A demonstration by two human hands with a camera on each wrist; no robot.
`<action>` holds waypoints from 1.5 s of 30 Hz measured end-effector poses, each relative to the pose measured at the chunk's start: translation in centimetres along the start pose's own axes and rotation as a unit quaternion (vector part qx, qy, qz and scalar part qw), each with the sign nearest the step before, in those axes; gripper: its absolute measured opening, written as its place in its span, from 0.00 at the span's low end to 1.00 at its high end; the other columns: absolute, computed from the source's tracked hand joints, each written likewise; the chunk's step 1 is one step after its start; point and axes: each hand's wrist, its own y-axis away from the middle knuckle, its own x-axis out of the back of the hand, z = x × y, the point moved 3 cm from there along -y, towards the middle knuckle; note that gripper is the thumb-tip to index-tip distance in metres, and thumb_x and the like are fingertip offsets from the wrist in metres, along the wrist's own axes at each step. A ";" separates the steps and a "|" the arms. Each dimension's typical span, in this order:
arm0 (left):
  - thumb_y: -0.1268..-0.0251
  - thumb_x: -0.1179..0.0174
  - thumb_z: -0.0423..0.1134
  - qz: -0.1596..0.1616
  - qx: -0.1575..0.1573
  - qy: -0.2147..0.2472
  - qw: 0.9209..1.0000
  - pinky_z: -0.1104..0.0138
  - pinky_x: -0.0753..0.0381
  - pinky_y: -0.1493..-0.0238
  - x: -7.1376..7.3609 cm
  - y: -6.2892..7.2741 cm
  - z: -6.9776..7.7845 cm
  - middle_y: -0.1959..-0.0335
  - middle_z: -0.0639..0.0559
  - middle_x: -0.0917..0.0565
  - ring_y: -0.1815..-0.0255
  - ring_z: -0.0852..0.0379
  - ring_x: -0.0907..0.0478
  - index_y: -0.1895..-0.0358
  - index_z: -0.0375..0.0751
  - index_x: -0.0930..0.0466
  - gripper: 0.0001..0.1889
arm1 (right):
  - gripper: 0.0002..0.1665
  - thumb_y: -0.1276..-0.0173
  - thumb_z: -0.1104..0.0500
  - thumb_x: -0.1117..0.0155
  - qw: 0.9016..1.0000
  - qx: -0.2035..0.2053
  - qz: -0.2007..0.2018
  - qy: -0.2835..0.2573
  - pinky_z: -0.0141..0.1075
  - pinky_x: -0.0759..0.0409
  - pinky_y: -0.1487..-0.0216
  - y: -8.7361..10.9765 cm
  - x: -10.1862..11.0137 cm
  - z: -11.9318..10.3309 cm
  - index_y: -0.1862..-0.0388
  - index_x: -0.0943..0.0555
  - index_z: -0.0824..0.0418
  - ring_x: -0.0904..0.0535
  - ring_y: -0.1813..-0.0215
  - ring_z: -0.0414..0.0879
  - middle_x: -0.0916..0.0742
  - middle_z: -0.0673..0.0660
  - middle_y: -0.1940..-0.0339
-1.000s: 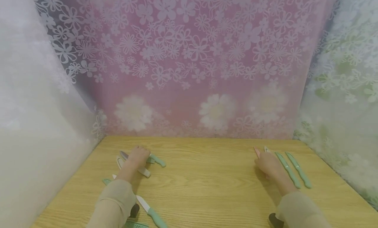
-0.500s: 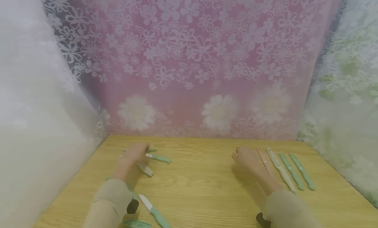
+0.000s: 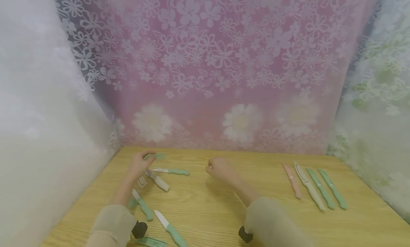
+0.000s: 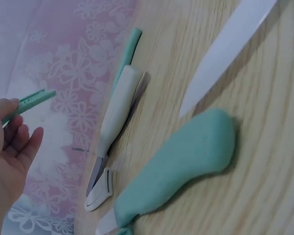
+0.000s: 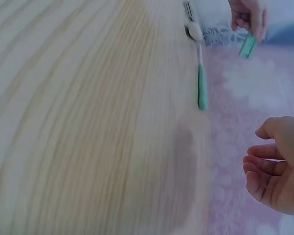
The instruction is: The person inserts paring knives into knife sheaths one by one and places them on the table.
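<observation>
My left hand [image 3: 140, 166] pinches a green knife sheath [image 3: 159, 156] between thumb and fingers, held above the table's far left; the left wrist view shows the sheath [image 4: 36, 102] raised. Just below it lies a green-handled knife [image 3: 178, 172] with a bare white blade. Nearer me rests a cream-handled knife [image 3: 160, 183] with a metal blade, beside a cream sheath [image 3: 142, 182]. My right hand [image 3: 221, 169] hovers past the table's middle, fingers loosely curled and holding nothing, as the right wrist view of that hand [image 5: 279, 166] confirms.
On the right lie a pink knife [image 3: 293, 184], a cream knife [image 3: 312, 193] and two green knives [image 3: 323, 195], side by side and sheathed. Front left are two bare-bladed green-handled knives [image 3: 174, 234] and a green sheath [image 3: 153, 242]. A floral curtain [image 3: 205, 79] hangs behind the table.
My right hand has left the pink knife on the right and travelled left to mid-table. My left hand has lifted the green sheath off the table, clear of the knives.
</observation>
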 end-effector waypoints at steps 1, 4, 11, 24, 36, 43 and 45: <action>0.31 0.49 0.44 0.008 0.013 0.022 1.000 0.44 0.27 0.47 0.0 0.1 -0.1 0.44 0.32 0.28 0.43 0.35 0.32 0.40 0.35 0.31 0.21 | 0.17 0.30 0.55 0.47 1.000 0.006 -0.009 -0.001 0.39 0.20 0.64 -0.5 -0.5 -0.7 0.53 0.21 0.67 0.22 0.68 0.46 0.17 0.60 0.56; 0.32 0.47 0.47 0.037 0.050 0.083 0.995 0.43 0.29 0.46 0.0 0.4 -0.1 0.48 0.34 0.26 0.49 0.38 0.28 0.45 0.32 0.29 0.22 | 0.17 0.29 0.55 0.49 0.999 0.022 -0.028 0.015 0.41 0.20 0.57 -2.1 -2.1 -2.7 0.50 0.22 0.65 0.21 0.58 0.48 0.18 0.59 0.52; 0.30 0.49 0.44 0.084 0.073 0.163 0.980 0.35 0.44 0.39 -0.7 0.5 0.6 0.43 0.33 0.29 0.48 0.37 0.27 0.50 0.28 0.30 0.19 | 0.18 0.30 0.59 0.48 0.993 0.069 -0.020 0.098 0.39 0.26 0.42 -4.2 -5.1 -6.4 0.44 0.24 0.62 0.26 0.43 0.51 0.21 0.57 0.46; 0.29 0.50 0.43 0.085 0.089 0.228 0.966 0.56 0.25 0.43 -1.9 0.1 1.0 0.54 0.37 0.21 0.49 0.41 0.23 0.50 0.28 0.29 0.19 | 0.08 0.32 0.60 0.44 0.977 0.075 -0.027 0.197 0.34 0.20 0.55 -4.9 -8.7 -6.6 0.56 0.21 0.59 0.21 0.59 0.45 0.18 0.53 0.63; 0.27 0.54 0.39 0.070 0.087 0.307 0.945 0.63 0.22 0.47 -2.6 0.3 2.0 0.55 0.37 0.21 0.53 0.48 0.20 0.48 0.26 0.36 0.17 | 0.05 0.39 0.67 0.40 0.992 -0.029 -0.080 0.098 0.34 0.21 0.65 -3.8 -7.1 -4.9 0.64 0.22 0.63 0.28 0.69 0.44 0.22 0.54 0.69; 0.28 0.51 0.42 0.079 0.090 0.335 0.935 0.65 0.21 0.49 -3.1 0.3 2.3 0.54 0.37 0.22 0.58 0.54 0.19 0.49 0.25 0.33 0.19 | 0.10 0.30 0.61 0.49 0.996 -0.063 -0.066 -0.011 0.31 0.27 0.82 -2.5 -6.2 -2.7 0.71 0.23 0.61 0.32 0.80 0.43 0.24 0.53 0.78; 0.29 0.51 0.43 0.073 0.087 0.348 0.931 0.66 0.21 0.49 -3.2 0.2 2.5 0.53 0.38 0.24 0.58 0.55 0.19 0.49 0.25 0.33 0.20 | 0.14 0.28 0.58 0.53 0.995 -0.063 -0.049 -0.055 0.32 0.28 0.83 -2.2 -5.5 -2.1 0.72 0.25 0.61 0.32 0.81 0.43 0.25 0.53 0.79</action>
